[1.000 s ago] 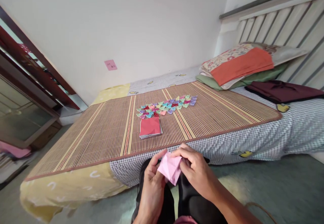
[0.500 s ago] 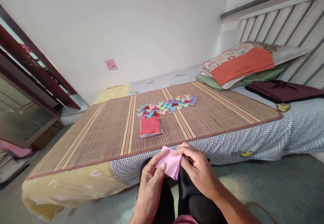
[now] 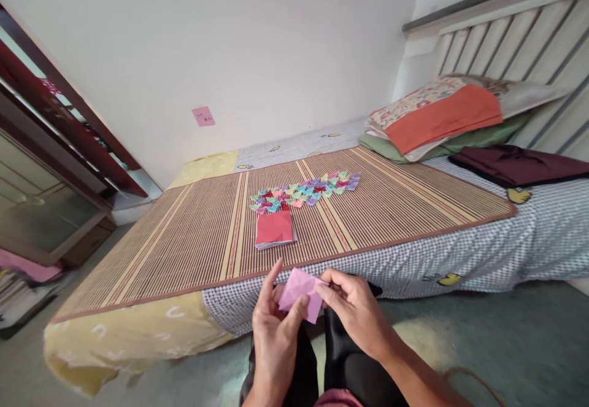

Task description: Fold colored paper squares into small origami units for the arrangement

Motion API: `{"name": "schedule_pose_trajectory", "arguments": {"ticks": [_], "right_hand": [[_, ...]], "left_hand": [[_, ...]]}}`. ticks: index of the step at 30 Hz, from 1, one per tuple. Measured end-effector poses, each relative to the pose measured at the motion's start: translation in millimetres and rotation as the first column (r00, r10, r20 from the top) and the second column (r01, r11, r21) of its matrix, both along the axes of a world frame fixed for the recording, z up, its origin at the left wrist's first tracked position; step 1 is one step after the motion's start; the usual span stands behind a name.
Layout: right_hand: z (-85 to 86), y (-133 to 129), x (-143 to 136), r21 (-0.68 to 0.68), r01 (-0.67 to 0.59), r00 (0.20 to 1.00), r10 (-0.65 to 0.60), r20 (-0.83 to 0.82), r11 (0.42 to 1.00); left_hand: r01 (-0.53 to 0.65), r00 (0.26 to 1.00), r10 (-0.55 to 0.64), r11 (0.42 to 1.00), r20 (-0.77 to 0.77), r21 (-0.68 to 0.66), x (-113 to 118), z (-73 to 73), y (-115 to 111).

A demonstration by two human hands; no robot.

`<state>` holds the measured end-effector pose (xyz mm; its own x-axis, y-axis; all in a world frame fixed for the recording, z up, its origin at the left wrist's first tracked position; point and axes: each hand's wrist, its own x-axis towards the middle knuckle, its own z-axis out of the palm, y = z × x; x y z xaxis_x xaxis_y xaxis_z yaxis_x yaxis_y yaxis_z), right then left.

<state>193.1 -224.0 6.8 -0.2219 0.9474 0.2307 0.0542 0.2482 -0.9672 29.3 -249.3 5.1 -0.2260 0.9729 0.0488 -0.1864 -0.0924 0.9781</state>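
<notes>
A pink folded paper square is held between my two hands, above my knees at the bed's near edge. My left hand grips it from the left, thumb on the front face and the index finger raised off the paper. On the other side, my right hand pinches the paper's right corner between thumb and fingers. Beyond my hands, a stack of square paper with a red sheet on top lies on the woven mat. Just behind the stack sit rows of small folded paper pieces in many colours.
The mat covers a bed with a checked sheet and a yellow cloth. Pillows and a folded maroon cloth lie at the right by the headboard. A pink note is on the wall.
The paper has turned slightly and lies flatter to view. My left index finger has lifted off its top edge, and my right fingers have shifted down to its right corner.
</notes>
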Motion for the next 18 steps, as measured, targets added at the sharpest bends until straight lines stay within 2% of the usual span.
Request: {"name": "schedule_pose_trajectory", "arguments": {"ticks": [3,6,8,13,16,18], "right_hand": [[1.0,-2,-2,0.052,0.002,1.0,-0.003,0.031,0.999],[0.5,-2,-3,0.046,-0.021,0.999,0.019,0.048,0.999],[0.2,-1,-4,0.07,-0.004,0.998,0.0,0.057,0.998],[2.8,1,-10,0.235,0.064,0.994,-0.083,0.072,0.97],[4.7,2,-13,0.268,0.08,0.992,-0.104,0.078,0.96],[5.1,4,-12,0.237,0.101,0.99,-0.121,0.071,0.966]], "left_hand": [[0.063,0.997,-0.061,0.997,0.053,-0.05,-6,0.1,6],[0.098,0.993,-0.093,0.992,0.069,-0.084,-12,-0.6,9],[0.094,0.996,-0.093,0.992,0.01,-0.086,-14,-0.8,8],[0.116,0.975,-0.128,0.991,-0.184,-0.073,-8,1.2,-1],[0.169,0.96,-0.186,0.981,-0.21,-0.097,-2,1.4,-4],[0.205,0.956,-0.225,0.971,-0.188,-0.12,1,0.9,-4]]}}
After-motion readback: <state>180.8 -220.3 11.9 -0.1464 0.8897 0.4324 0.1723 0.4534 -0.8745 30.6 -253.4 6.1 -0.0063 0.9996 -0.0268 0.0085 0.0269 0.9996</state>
